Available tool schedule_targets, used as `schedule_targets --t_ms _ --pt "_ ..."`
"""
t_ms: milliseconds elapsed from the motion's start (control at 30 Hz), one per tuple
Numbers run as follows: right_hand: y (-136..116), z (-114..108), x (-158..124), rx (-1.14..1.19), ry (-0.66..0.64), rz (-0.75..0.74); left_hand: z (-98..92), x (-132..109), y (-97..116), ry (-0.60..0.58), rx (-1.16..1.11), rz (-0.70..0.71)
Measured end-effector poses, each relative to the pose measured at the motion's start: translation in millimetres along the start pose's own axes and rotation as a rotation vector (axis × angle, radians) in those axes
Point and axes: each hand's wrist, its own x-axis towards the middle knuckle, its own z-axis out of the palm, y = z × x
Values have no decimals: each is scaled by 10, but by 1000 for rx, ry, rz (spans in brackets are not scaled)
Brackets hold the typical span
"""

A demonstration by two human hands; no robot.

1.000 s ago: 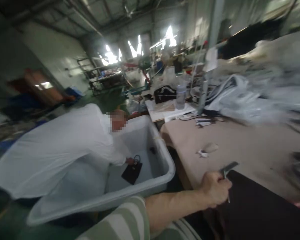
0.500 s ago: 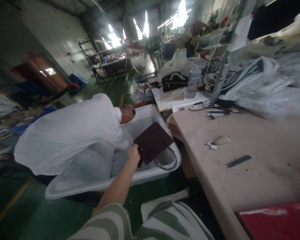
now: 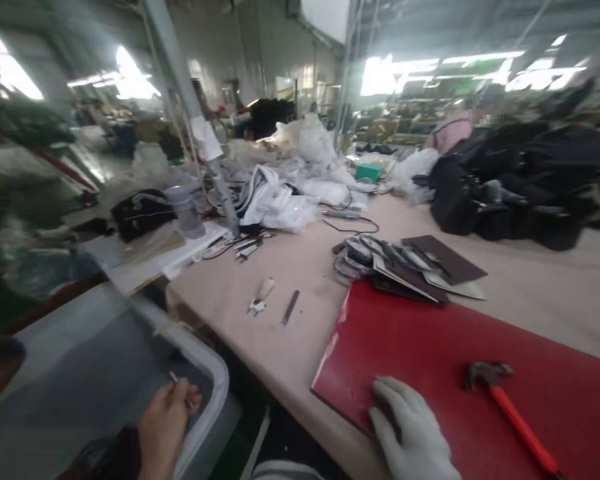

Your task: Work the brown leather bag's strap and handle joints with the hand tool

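Beige tabletop [image 3: 530, 287]: gloved right hand [image 3: 413, 433] flat (grip open) on red mat [image 3: 430, 340]; left hand [image 3: 165, 420] pinches metal sliver [image 3: 174, 379].

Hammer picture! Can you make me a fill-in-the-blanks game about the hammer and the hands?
1. The hammer lies on the ____ mat.
2. The right hand rests flat on that mat and wears a ____ glove.
3. The left hand, pinching a small metal piece over the grey tub, wears ____ glove.

Missing words: red; white; no.
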Motion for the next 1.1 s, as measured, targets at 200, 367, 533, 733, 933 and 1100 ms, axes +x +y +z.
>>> schedule_targets --t_ms 200,367,533,733,933,1100 --pt "238 -154 -90 -171 127 72 1259 -435 830 -634 11 232" --pt "516 -231 -284 -231 178 181 2038 -793 1201 -653 436 795" --pt "759 -459 -50 -147 224 283 2438 -861 988 -594 560 1171" --pt "1132 -809 1187 -10 106 433 2561 -845 801 -472 512 1254" --pt "1521 -609 2333 -3 -10 345 2559 -869 807 -432 508 1264" --pt "1662 -439 2641 -51 -127 291 2562 -867 801 -464 506 1243"
